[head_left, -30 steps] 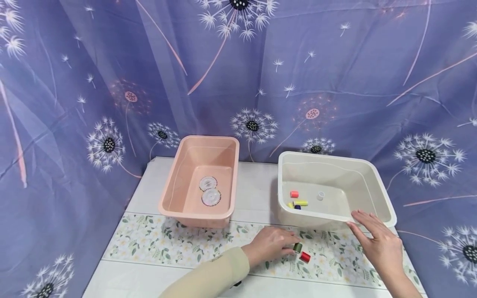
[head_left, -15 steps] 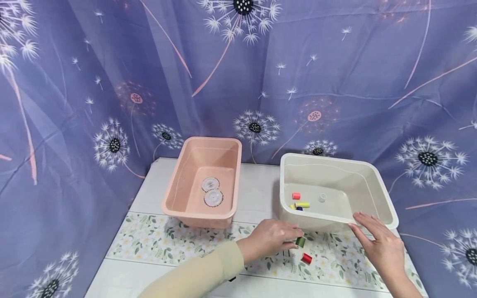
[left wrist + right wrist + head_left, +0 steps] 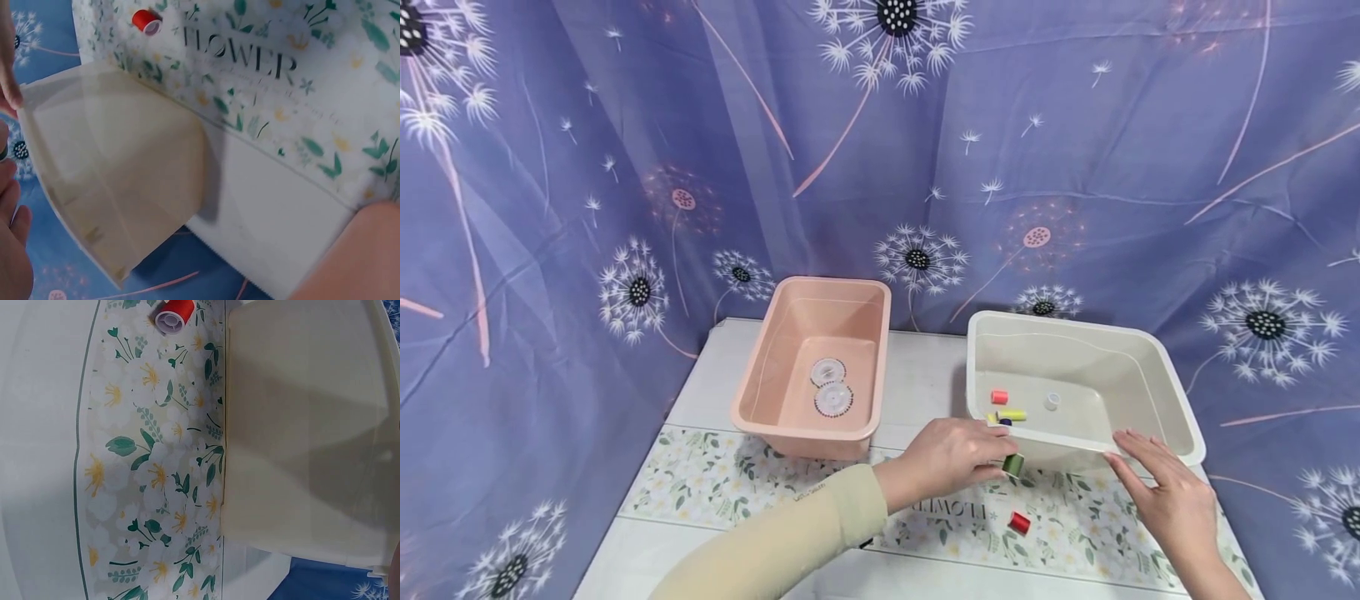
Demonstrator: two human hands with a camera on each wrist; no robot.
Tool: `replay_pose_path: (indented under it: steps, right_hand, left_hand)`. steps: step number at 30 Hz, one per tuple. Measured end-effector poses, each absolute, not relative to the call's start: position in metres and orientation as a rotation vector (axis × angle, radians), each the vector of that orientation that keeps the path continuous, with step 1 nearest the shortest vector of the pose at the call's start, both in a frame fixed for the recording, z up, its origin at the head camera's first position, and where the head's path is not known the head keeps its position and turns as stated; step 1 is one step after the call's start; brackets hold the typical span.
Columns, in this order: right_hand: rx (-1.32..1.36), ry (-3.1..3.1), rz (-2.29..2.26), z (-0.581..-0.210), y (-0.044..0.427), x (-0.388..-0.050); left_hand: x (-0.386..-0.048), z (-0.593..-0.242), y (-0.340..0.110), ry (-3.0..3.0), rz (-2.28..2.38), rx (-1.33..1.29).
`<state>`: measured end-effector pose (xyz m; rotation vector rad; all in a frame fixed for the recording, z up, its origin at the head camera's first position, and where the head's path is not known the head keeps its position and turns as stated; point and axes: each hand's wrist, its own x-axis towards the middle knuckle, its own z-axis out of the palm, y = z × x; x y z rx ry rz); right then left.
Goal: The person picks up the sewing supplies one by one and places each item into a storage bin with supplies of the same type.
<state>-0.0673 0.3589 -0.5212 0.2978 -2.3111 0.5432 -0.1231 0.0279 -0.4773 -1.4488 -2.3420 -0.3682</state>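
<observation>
My left hand [image 3: 951,457] pinches a green thread spool [image 3: 1013,465] between fingertips and thumb, raised in front of the white bin's near wall. My right hand [image 3: 1172,500] rests with fairly straight fingers on the near rim of that white bin [image 3: 1078,329], towards its right corner. Inside the bin lie a coral spool [image 3: 999,397], a yellow spool [image 3: 1011,414], a white spool [image 3: 1052,402] and a dark blue spool [image 3: 1005,422] partly behind the rim. On the floral cloth lies a red thread spool [image 3: 1019,522], also seen in the right wrist view.
To the left stands a pink bin [image 3: 811,421] holding two round pin wheels [image 3: 833,399]. A floral strip [image 3: 700,475] runs across the white table cover. Behind hangs a blue dandelion curtain [image 3: 917,167]. A small dark item [image 3: 867,543] peeks out by the left sleeve.
My left hand has lifted the green spool off the cloth, away from the red one, and moved it towards the white bin. My right hand stays on the rim.
</observation>
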Motion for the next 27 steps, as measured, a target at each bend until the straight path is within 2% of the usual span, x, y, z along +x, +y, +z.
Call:
replay_pose_path:
  steps: [14,27]
  right_hand:
    - [0.294,-2.309,0.543,-0.52,0.358,-0.067]
    - [0.29,-2.301,0.544,-0.521,0.359,-0.067]
  left_hand:
    - [-0.142,-0.441,0.035,-2.374,-0.341,-1.37]
    - [-0.163,-0.421,0.048,-2.477,-0.357,-1.346]
